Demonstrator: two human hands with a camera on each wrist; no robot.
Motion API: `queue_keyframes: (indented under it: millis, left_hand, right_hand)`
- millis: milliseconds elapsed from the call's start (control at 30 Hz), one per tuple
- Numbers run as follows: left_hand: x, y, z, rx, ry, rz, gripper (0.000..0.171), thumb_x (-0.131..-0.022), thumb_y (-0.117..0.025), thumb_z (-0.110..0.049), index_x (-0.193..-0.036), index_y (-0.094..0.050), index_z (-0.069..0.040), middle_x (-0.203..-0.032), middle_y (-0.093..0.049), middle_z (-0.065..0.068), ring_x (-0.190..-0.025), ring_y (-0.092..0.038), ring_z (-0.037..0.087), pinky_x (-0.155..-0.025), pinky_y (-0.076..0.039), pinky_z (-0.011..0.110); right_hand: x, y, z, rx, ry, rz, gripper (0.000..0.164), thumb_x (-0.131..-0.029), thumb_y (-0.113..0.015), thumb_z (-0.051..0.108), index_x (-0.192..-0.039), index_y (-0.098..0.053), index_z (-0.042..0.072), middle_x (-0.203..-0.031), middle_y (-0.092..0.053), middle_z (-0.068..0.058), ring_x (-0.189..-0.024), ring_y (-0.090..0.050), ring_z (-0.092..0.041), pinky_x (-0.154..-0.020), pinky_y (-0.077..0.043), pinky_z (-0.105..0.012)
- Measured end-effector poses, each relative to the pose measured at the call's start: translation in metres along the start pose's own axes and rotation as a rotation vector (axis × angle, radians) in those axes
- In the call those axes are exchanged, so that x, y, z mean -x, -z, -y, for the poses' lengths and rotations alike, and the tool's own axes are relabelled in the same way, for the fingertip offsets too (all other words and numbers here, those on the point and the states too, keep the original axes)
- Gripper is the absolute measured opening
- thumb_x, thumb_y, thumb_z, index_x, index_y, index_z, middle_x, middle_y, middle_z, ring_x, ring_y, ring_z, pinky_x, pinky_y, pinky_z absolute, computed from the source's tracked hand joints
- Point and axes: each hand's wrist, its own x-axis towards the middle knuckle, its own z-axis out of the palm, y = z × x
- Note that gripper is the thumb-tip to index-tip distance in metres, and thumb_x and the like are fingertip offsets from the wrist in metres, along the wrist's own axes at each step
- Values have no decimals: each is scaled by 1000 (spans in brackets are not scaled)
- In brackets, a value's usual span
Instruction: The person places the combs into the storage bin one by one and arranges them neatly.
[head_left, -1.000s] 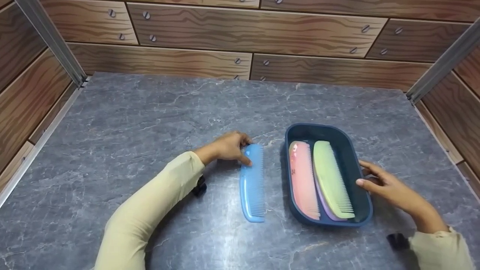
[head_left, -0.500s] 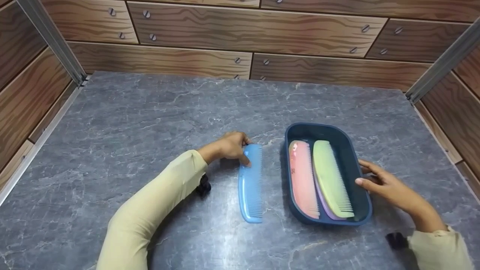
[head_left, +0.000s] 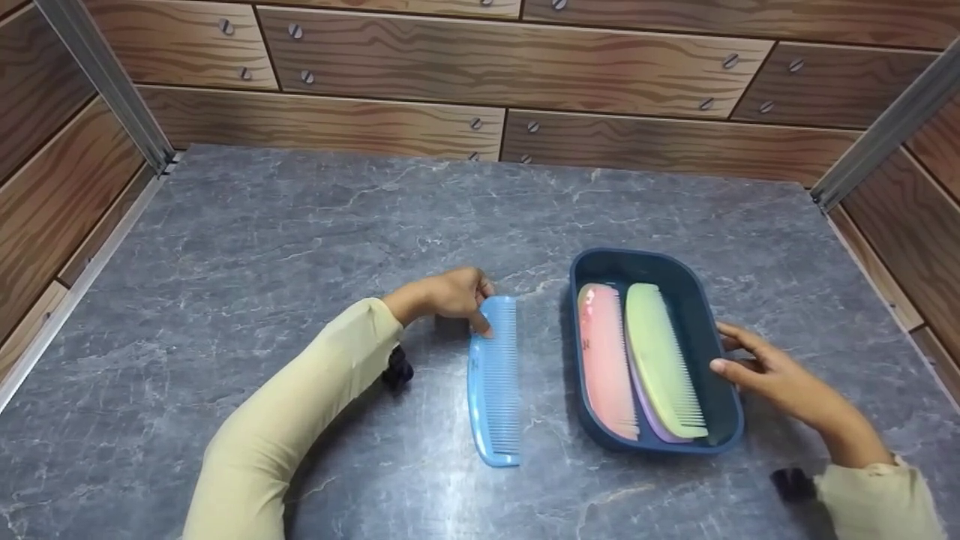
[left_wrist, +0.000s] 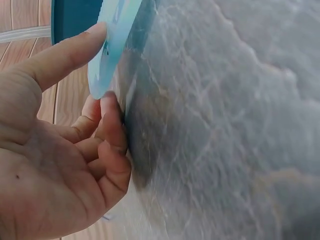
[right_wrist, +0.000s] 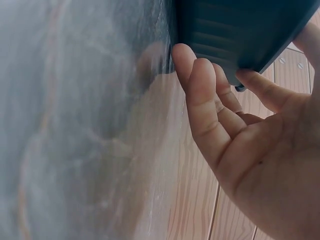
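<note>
A blue comb [head_left: 496,382] lies lengthwise left of the dark blue plastic bin [head_left: 637,261], teeth facing right. My left hand [head_left: 452,292] pinches its far end, the thumb on top and the fingers beneath. In the left wrist view that end of the comb is tilted, with a gap between it and the tabletop. My right hand [head_left: 776,379] holds the bin's right side, the thumb over the rim and the fingers against the outer wall. Inside the bin lie a pink comb [head_left: 609,360] and a light green comb [head_left: 664,360], with a purple comb [head_left: 651,416] mostly hidden beneath the green one.
The grey marbled tabletop [head_left: 337,217] spreads around the hands. Wood-patterned panels [head_left: 450,64] stand behind it and at both sides, with metal posts [head_left: 112,90] at the far corners. A thin yellowish edge shows under the pink comb.
My left hand has drawn the blue comb slightly to the left and toward me. The right hand and the bin have stayed in place.
</note>
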Motion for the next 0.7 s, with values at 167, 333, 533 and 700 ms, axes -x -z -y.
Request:
queue_keyframes:
  millis: [167, 333, 533, 700]
  left_hand:
    - [4, 1, 3, 69, -13, 21, 44, -66, -78, 0, -105, -57, 5, -68, -54, -3, -58, -47, 5, -55, -39, 17]
    - [8, -1, 3, 154, 9, 18, 48, -66, -77, 2, -106, -50, 2, -71, -52, -1, -56, -47, 6, -49, -40, 18]
    - [11, -1, 4, 225, 3, 25, 46, -66, -75, 6, -104, -50, -1, -74, -54, -1, -56, -49, 5, -46, -40, 18]
    - [15, 0, 4, 252, -6, 10, 48, -66, -75, 6, -104, -49, -2, -77, -54, -1, -59, -49, 6, -46, -39, 19]
  right_hand:
    - [0, 0, 0, 7, -4, 0, 61, -96, -49, 26, -145, -20, 4, -129, -43, -27, -90, -52, 8, -71, -48, -24]
    - [-1, 1, -1, -4, 11, -1, 60, -96, -48, 22, -145, -20, 1, -118, -45, -23, -84, -55, 0, -66, -49, -26]
    - [-1, 1, -1, -13, 16, 8, 60, -96, -47, 21, -145, -19, 1, -117, -44, -21, -86, -54, 3, -67, -49, -26]
    - [-1, 0, -1, -19, 6, 9, 60, -96, -48, 22, -145, -19, 2, -116, -45, -22, -85, -55, 1, -67, -50, -26]
